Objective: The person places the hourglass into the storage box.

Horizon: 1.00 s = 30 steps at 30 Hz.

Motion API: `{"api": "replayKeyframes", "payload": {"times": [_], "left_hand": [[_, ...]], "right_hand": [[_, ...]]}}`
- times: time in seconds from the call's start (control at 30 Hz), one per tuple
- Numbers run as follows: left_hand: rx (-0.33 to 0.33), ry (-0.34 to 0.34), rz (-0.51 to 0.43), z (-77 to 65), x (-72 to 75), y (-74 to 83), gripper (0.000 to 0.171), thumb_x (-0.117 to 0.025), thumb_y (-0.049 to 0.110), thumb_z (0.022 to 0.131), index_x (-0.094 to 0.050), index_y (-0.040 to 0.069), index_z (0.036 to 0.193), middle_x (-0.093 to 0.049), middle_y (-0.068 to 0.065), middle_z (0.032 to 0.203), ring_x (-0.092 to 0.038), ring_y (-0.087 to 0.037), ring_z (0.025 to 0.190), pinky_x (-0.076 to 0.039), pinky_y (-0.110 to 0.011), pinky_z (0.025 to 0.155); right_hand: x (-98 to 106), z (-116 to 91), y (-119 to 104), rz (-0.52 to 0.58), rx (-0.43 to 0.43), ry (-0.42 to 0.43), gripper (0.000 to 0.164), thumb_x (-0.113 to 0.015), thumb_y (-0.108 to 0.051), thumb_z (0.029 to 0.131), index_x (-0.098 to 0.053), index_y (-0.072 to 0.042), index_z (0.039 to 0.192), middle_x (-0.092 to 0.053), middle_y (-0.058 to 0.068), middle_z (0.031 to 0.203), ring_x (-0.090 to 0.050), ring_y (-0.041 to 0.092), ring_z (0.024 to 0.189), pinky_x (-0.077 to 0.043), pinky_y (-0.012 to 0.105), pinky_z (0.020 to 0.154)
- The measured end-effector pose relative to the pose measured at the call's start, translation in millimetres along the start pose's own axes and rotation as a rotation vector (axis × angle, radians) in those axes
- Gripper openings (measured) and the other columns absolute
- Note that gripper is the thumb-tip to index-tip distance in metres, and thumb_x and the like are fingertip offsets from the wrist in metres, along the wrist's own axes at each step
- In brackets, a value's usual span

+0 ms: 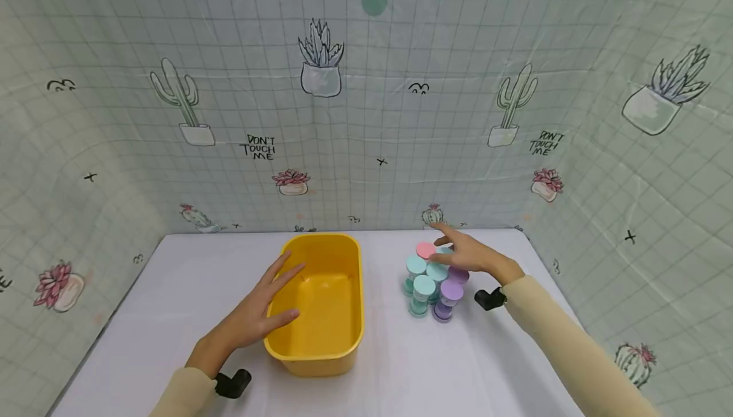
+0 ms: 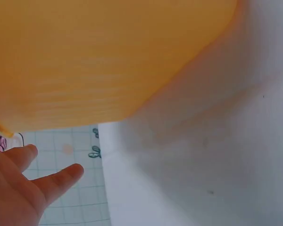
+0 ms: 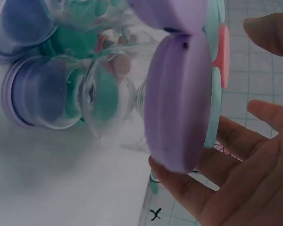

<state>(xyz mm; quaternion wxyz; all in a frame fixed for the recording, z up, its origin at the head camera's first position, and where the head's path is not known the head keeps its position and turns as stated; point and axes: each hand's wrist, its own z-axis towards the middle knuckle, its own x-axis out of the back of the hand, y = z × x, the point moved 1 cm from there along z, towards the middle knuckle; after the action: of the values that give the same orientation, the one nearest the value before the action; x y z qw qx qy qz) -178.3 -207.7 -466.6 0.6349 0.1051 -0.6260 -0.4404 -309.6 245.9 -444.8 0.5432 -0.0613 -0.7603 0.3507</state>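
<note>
A yellow tub [image 1: 326, 315] sits on the left. Pink, minty-green and purple sand timers [image 1: 437, 272] stand bunched up on the right.

The lettering [image 1: 261, 148] "DON'T TOUCH ME" stands twice in full on the grid-patterned backdrop [image 1: 372, 111].

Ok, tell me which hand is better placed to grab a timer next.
Right, I'd say: the right hand is at the timers, fingers spread, while the left hand is at the tub, farther from them.
</note>
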Motion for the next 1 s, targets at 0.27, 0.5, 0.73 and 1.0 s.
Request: {"api": "replayKeyframes", "payload": {"times": [0.27,0.5,0.73,1.0], "left_hand": [[-0.064,0.132,-0.113,-2.9,-9.2,-6.1,0.063,-0.063,0.016,0.096,-0.045,0.015,0.157,-0.011,-0.016,0.173,-0.015,-0.053,0.154,-0.02,-0.084,0.109],[-0.069,0.151,-0.155,-2.2,-9.5,-10.5,0.061,-0.06,0.011,0.096,-0.044,0.008,0.155,-0.005,-0.014,0.174,-0.011,-0.052,0.155,-0.018,-0.084,0.11],[-0.042,0.139,-0.187,-0.2,-11.1,-11.8,0.06,-0.058,0.014,0.098,-0.043,0.009,0.155,-0.004,-0.013,0.174,-0.008,-0.052,0.156,-0.017,-0.084,0.11],[-0.072,0.24,-0.235,-3.6,-19.3,-16.1,0.05,-0.052,0.009,0.101,-0.05,0.013,0.15,-0.014,-0.013,0.173,-0.016,-0.052,0.154,-0.026,-0.084,0.106]], "right_hand": [[-5.1,24.7,-8.5,-0.02,0.086,-0.054,0.067,-0.067,-0.022,0.091,-0.046,-0.009,0.153,-0.055,0.024,0.148,-0.058,0.041,0.132,-0.05,0.056,0.106],[-1.4,34.9,-19.0,-0.04,0.096,-0.102,0.055,-0.063,-0.01,0.083,-0.063,-0.009,0.139,-0.062,0.017,0.141,-0.06,0.029,0.117,-0.052,0.041,0.096],[2.6,34.7,-26.1,-0.087,0.053,-0.144,0.052,-0.063,-0.011,0.08,-0.066,-0.005,0.131,-0.067,0.013,0.125,-0.057,0.024,0.103,-0.048,0.031,0.084],[1.3,37.3,-18.1,-0.104,0.046,-0.144,0.056,-0.069,-0.018,0.082,-0.066,-0.009,0.137,-0.064,0.015,0.139,-0.059,0.025,0.113,-0.052,0.038,0.093]]}}
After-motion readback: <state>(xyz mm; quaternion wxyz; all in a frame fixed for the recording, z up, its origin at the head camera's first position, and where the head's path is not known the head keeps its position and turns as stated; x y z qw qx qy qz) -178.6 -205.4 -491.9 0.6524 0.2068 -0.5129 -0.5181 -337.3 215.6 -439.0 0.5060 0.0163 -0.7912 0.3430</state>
